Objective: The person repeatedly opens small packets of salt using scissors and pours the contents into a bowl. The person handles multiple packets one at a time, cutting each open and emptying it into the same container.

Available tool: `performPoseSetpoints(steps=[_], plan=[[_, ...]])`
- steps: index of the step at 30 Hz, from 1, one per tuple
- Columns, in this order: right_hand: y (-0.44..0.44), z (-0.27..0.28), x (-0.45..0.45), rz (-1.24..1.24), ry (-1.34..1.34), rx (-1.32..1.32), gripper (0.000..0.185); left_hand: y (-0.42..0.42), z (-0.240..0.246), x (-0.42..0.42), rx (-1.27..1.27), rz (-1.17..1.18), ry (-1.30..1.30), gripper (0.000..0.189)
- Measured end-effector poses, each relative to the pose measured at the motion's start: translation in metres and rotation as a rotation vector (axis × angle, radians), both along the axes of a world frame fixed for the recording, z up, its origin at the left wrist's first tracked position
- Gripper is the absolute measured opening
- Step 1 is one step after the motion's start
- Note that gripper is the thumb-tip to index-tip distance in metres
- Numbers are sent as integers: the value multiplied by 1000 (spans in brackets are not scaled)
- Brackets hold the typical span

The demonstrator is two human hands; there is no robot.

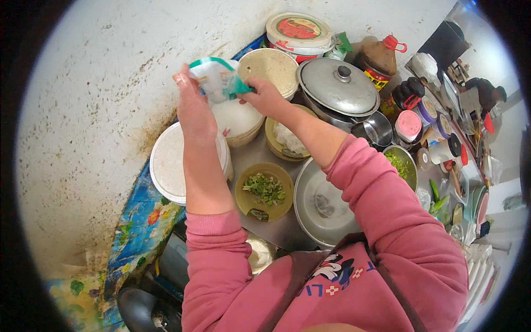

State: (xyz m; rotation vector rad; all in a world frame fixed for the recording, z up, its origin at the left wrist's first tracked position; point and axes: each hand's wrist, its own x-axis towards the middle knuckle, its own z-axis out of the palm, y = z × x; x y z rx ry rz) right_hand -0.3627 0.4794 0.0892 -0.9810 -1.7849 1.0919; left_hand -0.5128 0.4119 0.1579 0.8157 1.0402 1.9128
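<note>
A clear plastic bag with green edging [211, 74], with white contents, is held up between both hands. My left hand [194, 106] grips its left side, fingers partly hidden behind it. Pinched in my right hand [263, 97] is the bag's green corner. Directly below the bag stands a round tub [244, 140] filled with white granules [234, 118], with a bit of something red at the near rim. Whether anything is flowing from the bag cannot be made out.
A white-lidded bucket [170, 162] stands beside my left forearm. Nearer are a bowl of chopped greens [265, 189] and a large metal basin [317, 199]. A lidded pot [340, 87], a bottle of dark liquid [377, 58] and several jars crowd the right. A speckled wall [95, 91] rises at left.
</note>
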Motion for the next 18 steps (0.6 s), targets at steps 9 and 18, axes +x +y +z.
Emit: performPoseSetpoints(steps=[9,18], plan=[[13,-11,-4,-87,-64,162,26,24,-32,-39,-150,-82,-157,54],[-4,10,-1,-112,160,75,18,19,-36,-51,-124,245,205,62]])
